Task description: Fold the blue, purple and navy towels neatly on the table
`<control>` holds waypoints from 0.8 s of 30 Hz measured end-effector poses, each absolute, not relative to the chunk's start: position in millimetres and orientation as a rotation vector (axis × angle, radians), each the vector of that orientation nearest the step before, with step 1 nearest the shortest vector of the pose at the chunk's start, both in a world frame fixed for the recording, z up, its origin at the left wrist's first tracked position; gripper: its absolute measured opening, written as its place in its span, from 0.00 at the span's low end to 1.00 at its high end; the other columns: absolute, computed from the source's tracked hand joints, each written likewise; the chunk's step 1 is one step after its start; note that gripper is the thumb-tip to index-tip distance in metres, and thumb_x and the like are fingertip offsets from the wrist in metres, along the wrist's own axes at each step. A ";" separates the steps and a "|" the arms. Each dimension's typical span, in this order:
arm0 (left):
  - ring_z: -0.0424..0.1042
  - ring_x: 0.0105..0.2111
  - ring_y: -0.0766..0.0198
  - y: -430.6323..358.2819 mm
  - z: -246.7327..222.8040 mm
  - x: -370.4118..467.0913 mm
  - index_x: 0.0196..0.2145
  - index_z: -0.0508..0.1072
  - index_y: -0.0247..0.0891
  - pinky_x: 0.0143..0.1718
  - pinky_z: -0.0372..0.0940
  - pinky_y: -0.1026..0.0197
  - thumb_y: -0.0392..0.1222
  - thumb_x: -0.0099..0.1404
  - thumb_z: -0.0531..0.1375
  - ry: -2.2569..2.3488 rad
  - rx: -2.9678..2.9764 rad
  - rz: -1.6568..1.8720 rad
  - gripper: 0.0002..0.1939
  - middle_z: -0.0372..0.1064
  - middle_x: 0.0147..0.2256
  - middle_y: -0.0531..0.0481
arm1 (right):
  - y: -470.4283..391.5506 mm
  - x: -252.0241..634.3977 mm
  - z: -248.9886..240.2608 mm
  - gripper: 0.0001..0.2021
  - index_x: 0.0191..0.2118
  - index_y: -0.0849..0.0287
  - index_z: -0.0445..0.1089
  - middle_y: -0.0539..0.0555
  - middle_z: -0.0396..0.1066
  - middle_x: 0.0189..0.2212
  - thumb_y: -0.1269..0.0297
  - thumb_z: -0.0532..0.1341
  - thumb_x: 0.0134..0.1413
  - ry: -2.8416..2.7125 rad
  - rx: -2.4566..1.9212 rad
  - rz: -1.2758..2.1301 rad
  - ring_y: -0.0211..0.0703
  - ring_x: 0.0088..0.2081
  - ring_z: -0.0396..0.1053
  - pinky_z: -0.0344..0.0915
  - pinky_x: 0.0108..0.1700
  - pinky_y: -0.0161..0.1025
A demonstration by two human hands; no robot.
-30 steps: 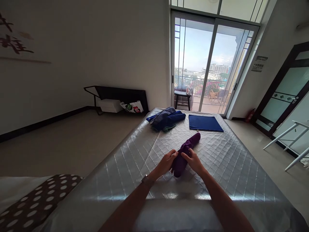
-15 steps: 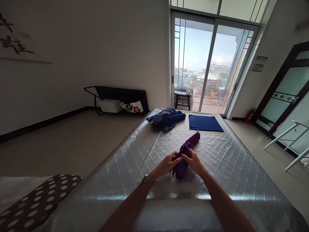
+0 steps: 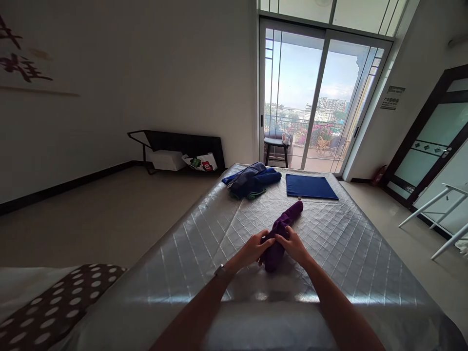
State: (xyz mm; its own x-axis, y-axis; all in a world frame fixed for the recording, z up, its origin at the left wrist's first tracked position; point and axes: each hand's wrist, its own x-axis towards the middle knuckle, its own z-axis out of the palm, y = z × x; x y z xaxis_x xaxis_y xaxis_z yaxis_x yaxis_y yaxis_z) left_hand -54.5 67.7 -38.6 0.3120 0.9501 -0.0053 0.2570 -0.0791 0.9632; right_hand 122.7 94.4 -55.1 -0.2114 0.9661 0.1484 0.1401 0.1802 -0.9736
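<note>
A rolled-up purple cloth (image 3: 292, 212) lies slantwise on a silver quilted surface (image 3: 204, 248), its far end pointing up and to the right. My left hand (image 3: 256, 245) grips the middle of the roll from the left, fingers closed on the fabric. From the other side my right hand (image 3: 292, 243) pinches the same roll, and the two thumbs almost meet on top. A folded dark blue cloth (image 3: 310, 186) lies flat beyond the roll, to the right. At the far left corner sits a heap of crumpled blue clothing (image 3: 250, 180).
On the left, brown polka-dot fabric (image 3: 62, 302) lies beside the silver surface. A black rack (image 3: 183, 144) with a white box (image 3: 167, 160) stands by the wall. Sliding glass doors (image 3: 318, 97) are at the back, and a white stool (image 3: 438, 209) is at right.
Hardly anything differs. The near end of the purple roll has shifted slightly left, and both hands keep their grip at the same spot.
</note>
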 end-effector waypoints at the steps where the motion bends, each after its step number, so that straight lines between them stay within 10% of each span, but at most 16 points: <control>1: 0.66 0.11 0.65 67.9 -38.6 -54.6 0.34 0.62 0.42 0.10 0.57 0.66 0.64 0.62 0.57 1.133 1.564 0.855 0.22 0.65 0.16 0.61 | 94.1 122.8 -55.1 0.17 0.35 0.55 0.67 0.48 0.71 0.30 0.48 0.66 0.48 -1.547 -1.086 1.155 0.42 0.34 0.68 0.65 0.34 0.38; 24: 0.66 0.13 0.66 67.4 -36.4 -54.0 0.36 0.65 0.40 0.13 0.60 0.64 0.61 0.61 0.56 1.182 1.611 0.817 0.20 0.66 0.20 0.59 | 94.2 123.2 -55.7 0.16 0.30 0.58 0.70 0.49 0.69 0.25 0.48 0.65 0.48 -1.600 -1.140 1.160 0.38 0.28 0.62 0.58 0.27 0.34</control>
